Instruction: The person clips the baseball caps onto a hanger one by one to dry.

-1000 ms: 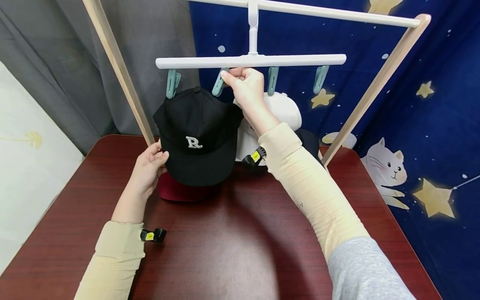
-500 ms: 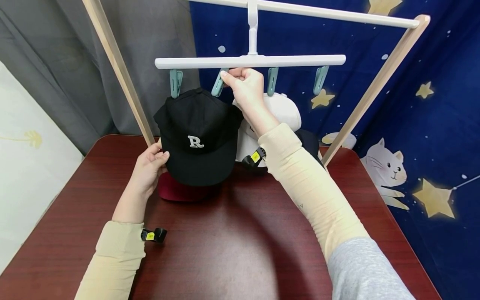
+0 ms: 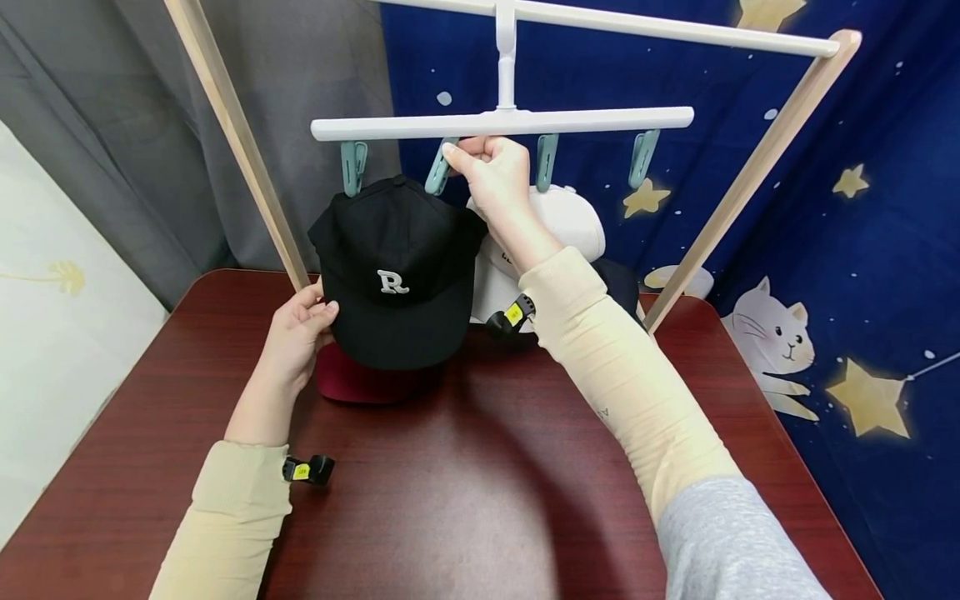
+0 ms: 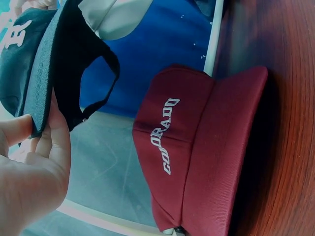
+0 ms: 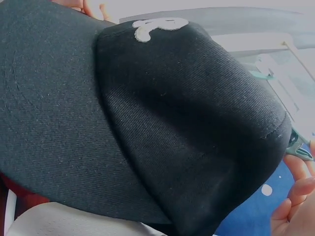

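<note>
My left hand (image 3: 296,340) pinches the brim of a black cap (image 3: 401,242) with a white letter R, holding it up under the hanger bar (image 3: 600,121). Thumb on one side of the brim and fingers on the other show in the left wrist view. Up at the bar, my right hand (image 3: 498,179) pinches a teal clothespin (image 3: 437,173), second from the left. That clothespin (image 5: 298,147) sits right at the top of the cap's crown in the right wrist view. The leftmost clothespin (image 3: 353,167) hangs at the crown's left edge.
A maroon cap (image 4: 170,142) lettered COLORADO stands on the wooden table (image 3: 420,500), below the black one. Farther right are a white cap (image 3: 573,225) and a dark cap (image 3: 618,283). Two more clothespins hang from the bar. Wooden rack posts (image 3: 240,142) rise on both sides.
The leftmost clothespin has swung slightly right and hangs straighter. The black cap has shifted a little to the right; both hands stay almost where they were.
</note>
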Demonstrator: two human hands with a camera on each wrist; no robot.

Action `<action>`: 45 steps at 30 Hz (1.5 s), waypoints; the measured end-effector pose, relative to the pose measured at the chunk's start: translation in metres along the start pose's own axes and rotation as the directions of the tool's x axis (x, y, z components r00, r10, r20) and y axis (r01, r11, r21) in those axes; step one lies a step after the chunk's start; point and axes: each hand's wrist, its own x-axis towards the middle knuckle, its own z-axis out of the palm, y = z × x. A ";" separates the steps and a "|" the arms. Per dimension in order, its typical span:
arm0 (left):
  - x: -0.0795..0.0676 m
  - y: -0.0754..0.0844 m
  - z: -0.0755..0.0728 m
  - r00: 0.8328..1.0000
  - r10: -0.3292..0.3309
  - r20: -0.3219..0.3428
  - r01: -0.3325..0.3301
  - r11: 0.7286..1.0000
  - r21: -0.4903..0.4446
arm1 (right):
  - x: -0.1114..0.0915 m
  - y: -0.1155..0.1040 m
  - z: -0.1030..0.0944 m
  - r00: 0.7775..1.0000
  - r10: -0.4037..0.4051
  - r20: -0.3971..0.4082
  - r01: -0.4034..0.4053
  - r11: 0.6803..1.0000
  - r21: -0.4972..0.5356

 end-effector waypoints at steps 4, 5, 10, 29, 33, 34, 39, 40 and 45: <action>0.001 0.001 0.001 1.000 0.001 -0.008 -0.001 1.000 -0.002 | 0.000 0.001 0.000 1.000 0.005 0.006 -0.005 1.000 -0.003; 0.001 0.001 0.002 1.000 0.003 -0.010 -0.003 1.000 -0.001 | 0.000 0.001 0.000 1.000 0.005 0.008 -0.005 1.000 -0.004; 0.003 0.000 0.003 1.000 0.011 -0.008 -0.011 1.000 -0.026 | -0.001 0.001 0.001 1.000 0.007 0.014 -0.007 1.000 -0.017; 0.008 0.001 0.012 1.000 0.021 0.010 -0.020 0.998 -0.057 | -0.001 0.005 -0.002 1.000 0.021 0.021 -0.021 1.000 -0.010; 0.008 0.000 0.012 1.000 0.019 0.014 -0.019 0.998 -0.053 | -0.002 0.007 -0.003 0.999 0.027 0.033 -0.027 1.000 0.009; 0.009 0.000 0.011 1.000 0.019 0.014 -0.018 0.999 -0.052 | -0.002 0.007 -0.003 0.999 0.033 0.036 -0.034 0.999 0.016; 0.010 -0.001 0.010 1.000 0.007 0.014 -0.006 0.998 -0.063 | -0.005 0.006 -0.003 0.997 0.056 0.054 -0.058 0.998 0.033; 0.010 -0.001 0.010 1.000 0.002 0.015 -0.001 0.998 -0.066 | -0.005 0.005 -0.003 0.997 0.059 0.057 -0.061 0.997 0.037; 0.010 -0.004 0.008 0.999 -0.028 0.017 0.029 0.997 -0.071 | -0.007 0.006 -0.002 0.996 0.056 0.066 -0.060 0.997 0.057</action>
